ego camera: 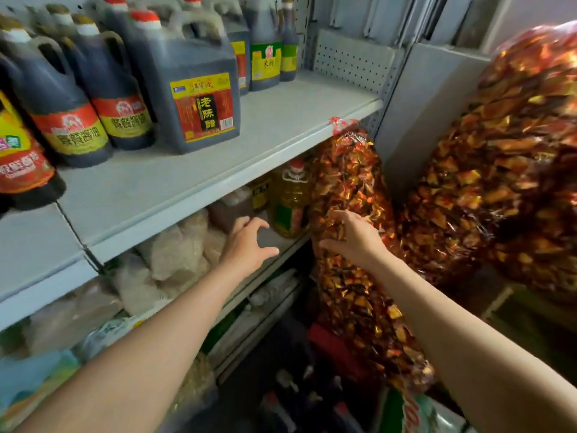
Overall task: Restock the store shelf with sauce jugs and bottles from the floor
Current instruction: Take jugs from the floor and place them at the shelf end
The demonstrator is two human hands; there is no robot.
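Dark sauce jugs with red and yellow labels stand on the grey upper shelf (281,126); the nearest square vinegar jug (193,92) sits at the shelf's middle. On the shelf below, a yellow oil bottle (288,201) with a red cap stands at the right end. My left hand (248,245) is open, fingers spread, just left of that bottle and touching nothing. My right hand (349,237) presses its palm and fingers against a tall clear bag of red and gold wrapped sweets (352,251) that leans on the shelf end. Dark bottles (281,414) stand on the floor, blurred.
A second large bag of wrapped sweets (512,170) fills the right side. Pale bagged goods (178,254) lie on the lower shelf at left. The right half of the upper shelf holds nothing. A grey perforated back panel (349,60) closes the shelf behind.
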